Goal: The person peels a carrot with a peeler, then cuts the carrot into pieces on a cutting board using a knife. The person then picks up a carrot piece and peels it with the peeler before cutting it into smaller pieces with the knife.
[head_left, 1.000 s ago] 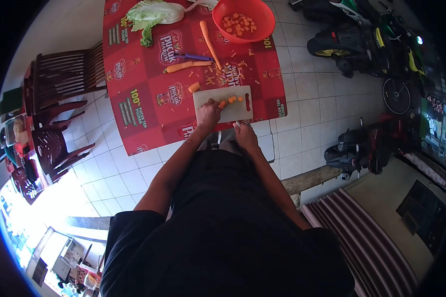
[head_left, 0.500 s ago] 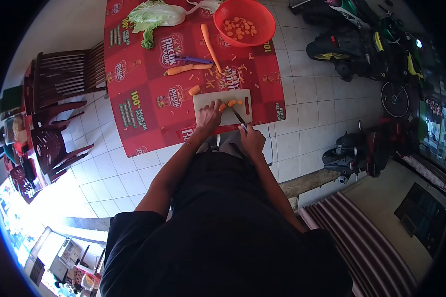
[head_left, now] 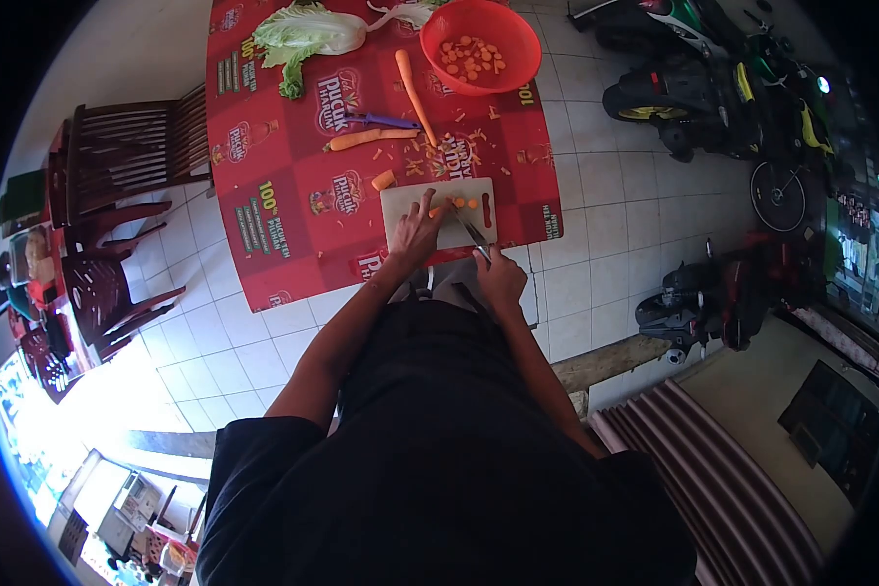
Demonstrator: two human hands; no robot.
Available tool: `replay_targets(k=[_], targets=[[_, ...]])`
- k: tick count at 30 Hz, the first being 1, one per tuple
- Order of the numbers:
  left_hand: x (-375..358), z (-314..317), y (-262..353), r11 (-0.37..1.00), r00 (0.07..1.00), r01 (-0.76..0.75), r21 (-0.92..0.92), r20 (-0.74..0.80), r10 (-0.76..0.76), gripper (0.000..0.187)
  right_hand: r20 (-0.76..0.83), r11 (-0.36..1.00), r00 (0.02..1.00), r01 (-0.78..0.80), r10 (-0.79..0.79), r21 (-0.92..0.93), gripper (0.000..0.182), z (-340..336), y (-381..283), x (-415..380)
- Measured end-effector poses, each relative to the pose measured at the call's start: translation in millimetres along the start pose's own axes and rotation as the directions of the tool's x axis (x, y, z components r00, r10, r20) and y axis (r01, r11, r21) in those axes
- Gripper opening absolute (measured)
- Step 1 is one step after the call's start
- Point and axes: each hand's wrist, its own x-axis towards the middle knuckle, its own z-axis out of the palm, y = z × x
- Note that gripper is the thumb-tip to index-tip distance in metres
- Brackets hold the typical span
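Note:
A pale cutting board (head_left: 400, 202) lies near the front edge of the table. On it, my left hand (head_left: 417, 237) grips a short carrot piece (head_left: 437, 212), partly hidden by the fingers. My right hand (head_left: 501, 279) is closed round the handle of a knife (head_left: 475, 234), its blade slanting over the board towards the carrot. Cut carrot slices (head_left: 472, 203) lie just beyond the blade. Another carrot chunk (head_left: 384, 180) rests on the tablecloth at the board's far left corner.
Two long carrots, one upright (head_left: 415, 93) and one sideways (head_left: 371, 138), lie beyond the board beside a purple-handled peeler (head_left: 381, 120) and scattered peelings. A red bowl (head_left: 525, 68) holds carrot slices. Chinese cabbage (head_left: 317, 31) lies far left. Chairs (head_left: 132, 146) and motorbikes (head_left: 669, 103) flank the red-covered table (head_left: 303, 220).
My left hand's fingers have shifted slightly, with one finger now stretched further forward. The knife blade has tilted a little and sits nearer the carrot piece.

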Motion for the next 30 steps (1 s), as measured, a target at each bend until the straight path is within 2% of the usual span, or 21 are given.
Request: replay_targets(k=[2, 5, 8, 9, 11, 12, 15, 18, 24, 27, 30], targets=[[0.1, -2.5, 1.9, 0.994, 0.998, 0.067, -0.087, 0.005, -0.066, 0.068, -0.002, 0.999, 0.999, -0.040, 0.040, -0.008, 0.040, 2.7, 3.8, -0.9], [-1.6, -1.1, 0.4, 0.943, 0.975, 0.152, -0.295, -0.114, -0.193, 0.051, 0.008, 0.997, 0.997, -0.078, 0.078, -0.014, 0.042, -1.5, 4.8, -3.7], [-2.5, 9.5, -14.8, 0.938, 0.974, 0.217, -0.268, -0.006, -0.227, 0.034, 0.059, 0.993, 0.991, -0.118, 0.118, 0.004, 0.043, -4.1, 4.7, -6.2], [-3.2, 8.9, -14.1, 0.931, 0.972, 0.214, -0.296, -0.029, -0.233, 0.030, 0.083, 0.991, 0.988, -0.134, 0.132, 0.012, 0.044, -0.6, 8.0, -7.2], [-5.3, 7.8, -13.4, 0.913, 0.965, 0.209, -0.350, -0.075, -0.250, 0.024, 0.123, 0.974, 0.991, -0.085, 0.059, 0.211, 0.046, 8.0, 12.5, -6.5], [-5.5, 6.7, -13.3, 0.909, 0.962, 0.221, -0.354, -0.076, -0.263, 0.023, 0.138, 0.949, 0.990, -0.063, 0.021, 0.310, 0.047, 10.8, 12.3, -5.8], [-4.0, 5.8, -12.0, 0.896, 0.952, 0.251, -0.365, -0.071, -0.296, 0.020, 0.198, 0.902, 0.978, -0.028, -0.064, 0.431, 0.049, 23.3, 8.7, -4.6], [-1.0, 5.9, -10.2, 0.889, 0.947, 0.271, -0.368, -0.063, -0.314, 0.018, 0.126, 0.856, 0.983, 0.051, -0.135, 0.514, 0.050, 35.8, 3.5, -2.5], [-0.5, 2.4, -9.3, 0.896, 0.948, 0.273, -0.349, -0.060, -0.313, 0.018, 0.212, 0.882, 0.974, -0.025, -0.086, 0.470, 0.051, 37.1, 4.5, 0.3], [0.0, 2.0, -8.5, 0.900, 0.949, 0.271, -0.341, -0.064, -0.310, 0.018, 0.061, 0.865, 0.990, 0.078, -0.125, 0.496, 0.045, 36.8, 0.5, 0.1], [-0.8, 2.2, -8.7, 0.903, 0.949, 0.271, -0.334, -0.062, -0.308, 0.019, 0.101, 0.871, 0.988, 0.050, -0.113, 0.488, 0.045, 32.9, -0.8, 0.0]])
